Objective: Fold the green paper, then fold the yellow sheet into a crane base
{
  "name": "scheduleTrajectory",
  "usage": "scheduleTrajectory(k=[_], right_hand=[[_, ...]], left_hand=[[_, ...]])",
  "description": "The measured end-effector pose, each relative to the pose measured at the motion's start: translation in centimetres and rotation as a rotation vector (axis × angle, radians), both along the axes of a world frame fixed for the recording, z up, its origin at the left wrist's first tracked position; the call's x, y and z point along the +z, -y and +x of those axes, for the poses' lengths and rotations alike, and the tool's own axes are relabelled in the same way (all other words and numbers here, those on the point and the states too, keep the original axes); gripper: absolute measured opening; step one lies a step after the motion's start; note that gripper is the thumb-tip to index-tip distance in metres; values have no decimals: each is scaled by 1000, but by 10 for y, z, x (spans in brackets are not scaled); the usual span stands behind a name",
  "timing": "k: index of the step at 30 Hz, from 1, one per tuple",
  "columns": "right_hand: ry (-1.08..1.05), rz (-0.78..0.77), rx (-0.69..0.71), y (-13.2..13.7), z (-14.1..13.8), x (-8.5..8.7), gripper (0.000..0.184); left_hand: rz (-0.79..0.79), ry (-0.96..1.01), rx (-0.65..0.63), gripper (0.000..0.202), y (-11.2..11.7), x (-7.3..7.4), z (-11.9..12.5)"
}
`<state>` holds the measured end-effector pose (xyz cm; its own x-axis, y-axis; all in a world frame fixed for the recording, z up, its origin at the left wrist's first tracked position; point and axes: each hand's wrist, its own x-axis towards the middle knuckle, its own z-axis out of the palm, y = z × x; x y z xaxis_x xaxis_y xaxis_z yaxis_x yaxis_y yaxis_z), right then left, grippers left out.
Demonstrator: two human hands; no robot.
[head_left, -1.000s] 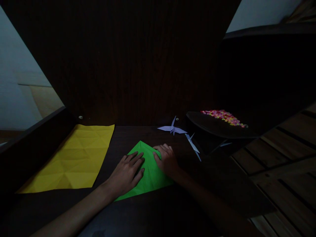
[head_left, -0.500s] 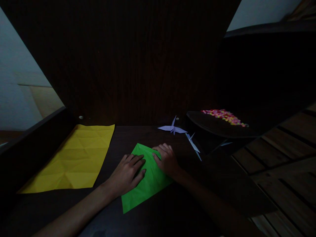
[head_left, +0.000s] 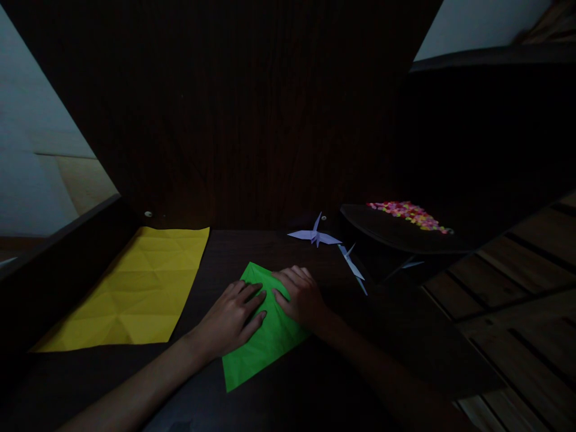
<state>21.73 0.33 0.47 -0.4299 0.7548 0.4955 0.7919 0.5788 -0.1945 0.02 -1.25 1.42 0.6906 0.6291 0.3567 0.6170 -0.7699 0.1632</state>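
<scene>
A folded green paper [head_left: 258, 348] lies on the dark table [head_left: 234, 246] in front of me. My left hand [head_left: 229, 318] rests flat on its left side, fingers stretched out and pointing right. My right hand [head_left: 299, 297] lies on the paper's upper right part, fingers extended and pressing down toward the left. The fingertips of both hands almost meet over the paper's upper middle. Neither hand grips anything.
A creased yellow sheet [head_left: 135, 288] lies flat to the left. Two pale folded paper cranes [head_left: 315, 235] [head_left: 353, 264] sit behind my right hand. A dark tray [head_left: 387, 231] at the right holds several small colourful pieces [head_left: 407, 213]. Wooden slats [head_left: 531, 282] show at far right.
The green paper has been turned and folded narrower, with its lower corner now pointing toward me. My right hand slid left across it; my left hand stayed almost in place.
</scene>
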Motion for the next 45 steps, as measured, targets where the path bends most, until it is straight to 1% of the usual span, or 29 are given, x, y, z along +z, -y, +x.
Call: scheduleTrajectory(k=[4, 10, 15, 20, 26, 30, 35, 38, 41, 45], right_hand=[[36, -7, -13, 2, 0, 2, 24], [106, -7, -12, 4, 0, 3, 25], [158, -22, -20, 6, -3, 4, 26], [170, -19, 19, 7, -4, 3, 28], [182, -23, 45, 6, -3, 0, 27], [176, -1, 53, 5, -3, -1, 24], [192, 24, 78, 4, -2, 0, 18], [192, 44, 102, 4, -2, 1, 17], [192, 43, 113, 5, -1, 2, 18], [204, 30, 116, 5, 0, 3, 20]], left_hand=[[-15, 25, -9, 38, -1, -4, 0], [-3, 31, -17, 38, -2, -9, 1], [-18, 2, 18, 40, -3, -13, -1], [-26, -5, 57, 49, -4, -15, -3], [-59, -44, 94, 54, -3, -13, -4], [-67, -31, 127, 56, -4, -10, -4], [-88, -10, 134, 51, -5, -1, -3], [-92, -3, 153, 41, -6, 2, -4], [-93, 25, 147, 34, -8, 3, -5], [-101, 79, 117, 35, -13, 1, -7]])
